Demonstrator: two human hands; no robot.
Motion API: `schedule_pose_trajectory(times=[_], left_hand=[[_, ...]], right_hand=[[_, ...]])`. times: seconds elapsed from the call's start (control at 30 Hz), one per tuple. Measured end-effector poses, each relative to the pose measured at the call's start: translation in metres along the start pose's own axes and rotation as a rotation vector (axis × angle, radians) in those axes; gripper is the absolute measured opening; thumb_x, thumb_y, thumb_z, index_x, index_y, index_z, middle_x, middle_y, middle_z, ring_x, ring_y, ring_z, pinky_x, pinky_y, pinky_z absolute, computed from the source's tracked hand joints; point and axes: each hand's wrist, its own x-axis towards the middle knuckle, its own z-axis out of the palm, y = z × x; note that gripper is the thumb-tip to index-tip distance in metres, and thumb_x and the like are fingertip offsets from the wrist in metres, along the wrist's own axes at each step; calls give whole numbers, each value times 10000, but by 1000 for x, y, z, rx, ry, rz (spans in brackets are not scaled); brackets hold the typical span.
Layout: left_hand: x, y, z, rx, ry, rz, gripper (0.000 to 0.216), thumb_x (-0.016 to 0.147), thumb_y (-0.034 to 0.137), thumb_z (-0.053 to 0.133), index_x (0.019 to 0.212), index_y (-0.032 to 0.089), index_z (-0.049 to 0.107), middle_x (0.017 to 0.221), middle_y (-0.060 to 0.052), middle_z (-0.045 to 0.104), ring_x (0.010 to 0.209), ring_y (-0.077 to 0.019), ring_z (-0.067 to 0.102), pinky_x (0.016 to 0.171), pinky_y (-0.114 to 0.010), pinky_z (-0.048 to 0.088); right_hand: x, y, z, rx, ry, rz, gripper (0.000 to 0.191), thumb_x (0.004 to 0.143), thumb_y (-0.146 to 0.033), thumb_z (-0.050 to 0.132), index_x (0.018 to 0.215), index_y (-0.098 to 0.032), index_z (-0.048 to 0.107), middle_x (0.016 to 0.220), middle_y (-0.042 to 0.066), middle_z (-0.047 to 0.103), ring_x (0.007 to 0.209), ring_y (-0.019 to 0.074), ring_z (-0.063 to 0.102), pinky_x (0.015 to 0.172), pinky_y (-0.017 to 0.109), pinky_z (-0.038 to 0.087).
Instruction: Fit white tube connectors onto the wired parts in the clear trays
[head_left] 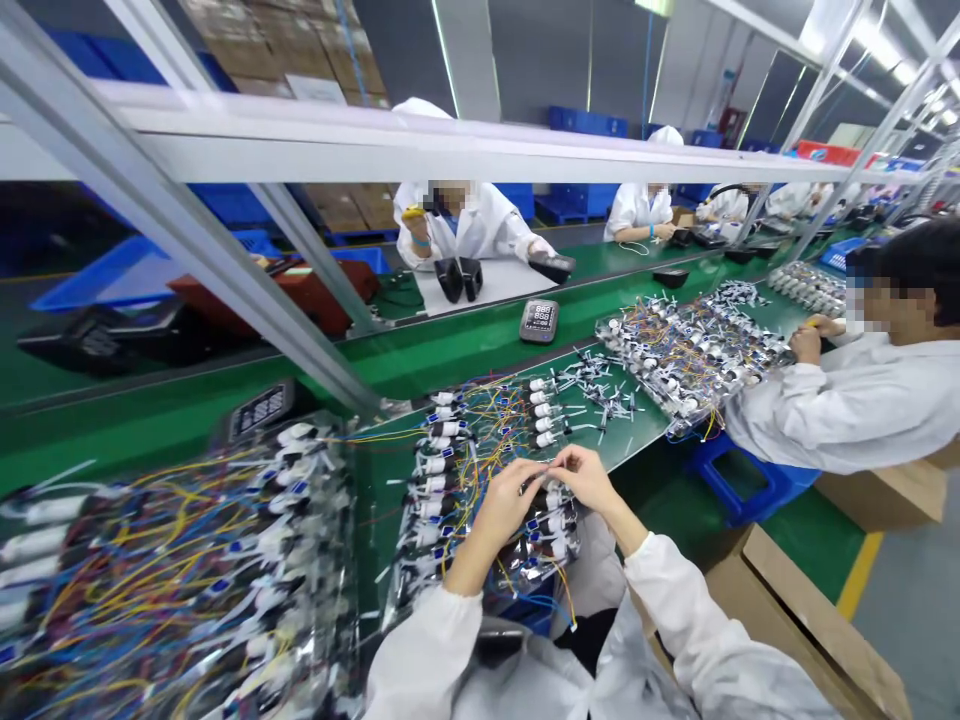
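My left hand (508, 498) and my right hand (586, 480) meet above a tray of wired parts, fingertips nearly touching. Both are closed in a pinch. Something small and dark shows at the left fingertips, too small to name, and whatever the right fingers hold is hidden. Beneath them lie rows of small white cylinders (435, 484) with black ends, which look like little motors or pumps, in a clear plastic tray. Yellow, red and blue wires (487, 425) run between the rows. A loose white connector (574, 626) hangs on wires at the tray's near edge.
Left stands a larger heap of wired parts (187, 560). Short black-and-white pieces (600, 390) lie scattered beyond my hands. A display unit (539, 320) sits near the conveyor's edge. A metal post (247, 220) slants at left. A co-worker (847, 390) sits right, above a cardboard box (795, 620).
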Motion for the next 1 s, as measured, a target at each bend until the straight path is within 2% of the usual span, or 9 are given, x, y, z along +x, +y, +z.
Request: schedule_pose_trajectory(times=[0.13,0.27,0.4,0.5,0.6,0.73,0.83,0.9,1.0], left_hand=[[-12,21,-16,42,-28,14,207,981,312,636,1115,201,747,1171,-114,746,1119,-257,684,1037,-456,534],[-24,36,-49,-67,88,-158,365,1073,356,433,910,188,713,823,-59,728,827,-193,691,884,-363,549],[-38,38,-79,-171,383,-293,352,1090,366,375,1239,177,632,947,-67,748,848,-179,701,835,-326,535],[-46,42,-86,-195,516,-320,373,1085,407,390,983,172,661,785,-41,679,705,-154,637,689,-282,488],[-51,46,-82,-254,463,-349,451,1094,432,337,848,178,616,545,31,480,510,-124,479,553,-259,394],[-54,45,-66,-405,401,-338,311,1094,357,325,1245,182,533,777,0,617,550,-109,529,575,-263,437],[-55,47,-56,-432,384,-241,286,1040,207,394,1311,195,486,1111,-105,654,806,-148,666,717,-310,505],[-55,53,-52,-411,412,-206,418,968,120,476,1375,210,446,1307,-149,588,1052,-203,676,850,-356,517],[-55,66,-51,-453,485,-227,510,935,91,522,1407,234,394,1400,-158,524,1151,-232,658,905,-379,515]], right_hand=[[-16,-10,4,-409,-53,-181,59,877,-209,691,851,-224,742,844,29,742,816,200,653,848,362,495],[-16,-20,4,-429,-184,-224,133,880,-312,745,987,-240,777,959,59,760,944,232,668,885,372,506],[4,-34,-7,-246,-169,-149,265,955,-425,636,1067,-228,774,1078,74,763,972,225,684,876,353,522],[29,-43,-10,-255,-75,-142,300,968,-454,591,954,-203,755,941,62,758,835,209,674,793,331,518],[56,-50,-1,-418,-29,-236,251,937,-418,620,906,-196,734,836,45,720,706,185,607,698,313,474],[92,-61,31,-516,-114,-320,205,938,-346,605,893,-194,735,809,38,714,679,174,587,693,307,456],[121,-70,75,-564,-278,-378,159,929,-287,619,903,-196,746,857,43,737,720,176,613,740,307,476],[140,-74,111,-603,-370,-437,131,914,-255,650,967,-194,753,940,54,750,788,184,639,800,315,493],[165,-77,164,-753,-471,-545,209,923,-246,663,1114,-204,736,1122,78,727,1021,210,647,963,335,479]])
